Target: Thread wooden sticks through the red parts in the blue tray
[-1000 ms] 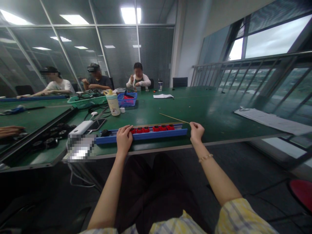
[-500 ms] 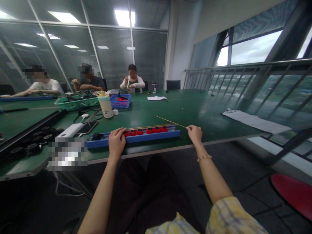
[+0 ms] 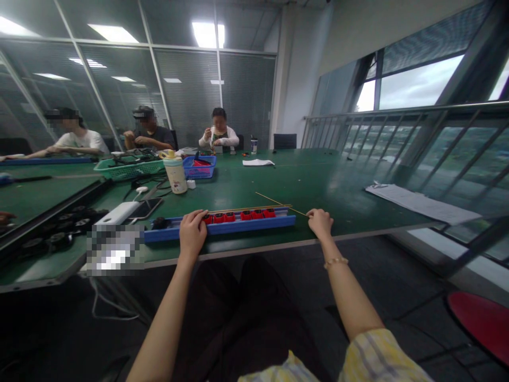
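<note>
Head view is showing the left hand (image 3: 192, 233) lying unclenched on the blue tray (image 3: 246, 227) at the green table's (image 3: 318, 185) near edge, fingertips touching the red pieces (image 3: 222, 217). Just right, the right hand (image 3: 320, 223) is pinching a thin stick (image 3: 281, 204). Farther back, a white bottle (image 3: 175, 176) is standing beside a blue basket (image 3: 199, 170).

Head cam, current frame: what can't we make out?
Head view:
- Part of the tray under the left hand: covered by its fingers.
- End of the stick: hidden inside the right hand.
- The object left of the tray: pixelated.
- The red pieces: too small for detail.
</note>
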`<act>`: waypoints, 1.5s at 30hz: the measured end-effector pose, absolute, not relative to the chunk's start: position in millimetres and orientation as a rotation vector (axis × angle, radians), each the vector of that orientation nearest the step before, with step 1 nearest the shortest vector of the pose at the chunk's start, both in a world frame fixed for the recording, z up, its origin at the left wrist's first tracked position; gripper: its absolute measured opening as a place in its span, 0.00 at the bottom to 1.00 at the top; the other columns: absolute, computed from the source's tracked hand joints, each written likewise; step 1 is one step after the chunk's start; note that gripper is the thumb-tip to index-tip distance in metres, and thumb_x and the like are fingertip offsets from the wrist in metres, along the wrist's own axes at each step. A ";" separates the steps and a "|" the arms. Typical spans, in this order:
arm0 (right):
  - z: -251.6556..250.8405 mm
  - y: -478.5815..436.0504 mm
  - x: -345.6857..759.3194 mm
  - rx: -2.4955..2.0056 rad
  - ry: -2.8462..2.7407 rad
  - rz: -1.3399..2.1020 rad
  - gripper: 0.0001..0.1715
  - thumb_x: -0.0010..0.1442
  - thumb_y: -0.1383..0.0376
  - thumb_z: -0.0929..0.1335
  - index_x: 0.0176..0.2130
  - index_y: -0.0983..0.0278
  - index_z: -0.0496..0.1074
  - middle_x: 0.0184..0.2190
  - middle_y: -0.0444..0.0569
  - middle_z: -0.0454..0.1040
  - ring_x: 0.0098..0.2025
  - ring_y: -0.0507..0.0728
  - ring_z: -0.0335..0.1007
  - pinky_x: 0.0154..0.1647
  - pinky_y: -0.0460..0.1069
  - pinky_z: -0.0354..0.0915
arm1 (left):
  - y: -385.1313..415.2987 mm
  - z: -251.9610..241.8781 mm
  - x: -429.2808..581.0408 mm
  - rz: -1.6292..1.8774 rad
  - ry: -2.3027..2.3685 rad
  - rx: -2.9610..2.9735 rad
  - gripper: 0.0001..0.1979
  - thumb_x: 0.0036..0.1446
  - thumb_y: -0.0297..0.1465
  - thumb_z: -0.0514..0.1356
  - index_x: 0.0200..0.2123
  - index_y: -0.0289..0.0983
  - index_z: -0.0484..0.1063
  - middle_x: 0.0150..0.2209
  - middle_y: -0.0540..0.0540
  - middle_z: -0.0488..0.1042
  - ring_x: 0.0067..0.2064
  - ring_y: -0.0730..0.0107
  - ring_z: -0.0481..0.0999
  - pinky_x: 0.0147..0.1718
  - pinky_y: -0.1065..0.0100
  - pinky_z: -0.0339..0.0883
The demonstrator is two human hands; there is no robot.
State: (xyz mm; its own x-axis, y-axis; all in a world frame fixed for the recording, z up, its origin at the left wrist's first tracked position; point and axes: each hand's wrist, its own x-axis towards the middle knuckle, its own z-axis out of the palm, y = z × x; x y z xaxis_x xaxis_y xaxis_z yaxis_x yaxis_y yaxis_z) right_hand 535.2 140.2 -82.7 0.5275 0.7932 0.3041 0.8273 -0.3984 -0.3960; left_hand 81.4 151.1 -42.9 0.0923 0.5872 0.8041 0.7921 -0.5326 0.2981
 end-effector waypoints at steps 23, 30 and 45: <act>-70.8 152.2 479.7 -1.408 -1.513 -0.266 0.19 0.66 0.64 0.55 0.48 0.62 0.70 0.41 0.54 0.75 0.46 0.62 0.68 0.51 0.56 0.61 | 150.2 -43.7 82.6 -1.423 -1.389 -2.148 0.18 0.59 0.26 0.50 0.48 0.39 0.75 0.49 0.42 0.75 0.51 0.57 0.71 0.54 0.55 0.65; -74.0 148.8 478.3 -1.248 -1.572 -0.127 0.15 0.66 0.60 0.59 0.46 0.61 0.70 0.41 0.53 0.75 0.45 0.61 0.71 0.50 0.56 0.65 | 147.4 -41.8 84.8 -1.410 -1.525 -2.032 0.15 0.57 0.25 0.50 0.46 0.36 0.71 0.44 0.41 0.76 0.48 0.54 0.72 0.51 0.55 0.65; -66.7 140.7 476.1 -1.370 -1.531 -0.180 0.12 0.65 0.61 0.61 0.39 0.60 0.72 0.39 0.52 0.76 0.44 0.61 0.66 0.48 0.54 0.61 | 146.3 -40.9 84.5 -1.450 -1.520 -1.990 0.10 0.56 0.25 0.51 0.39 0.38 0.70 0.43 0.41 0.76 0.48 0.54 0.73 0.51 0.53 0.65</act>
State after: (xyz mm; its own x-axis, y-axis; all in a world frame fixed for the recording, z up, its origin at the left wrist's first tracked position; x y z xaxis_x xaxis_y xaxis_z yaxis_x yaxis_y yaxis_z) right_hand 476.1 140.7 -66.7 0.1772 0.6492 0.7397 0.8030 0.3392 -0.4900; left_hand 84.5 146.3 -40.9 -0.0379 0.5888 0.8074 0.8345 -0.4258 0.3497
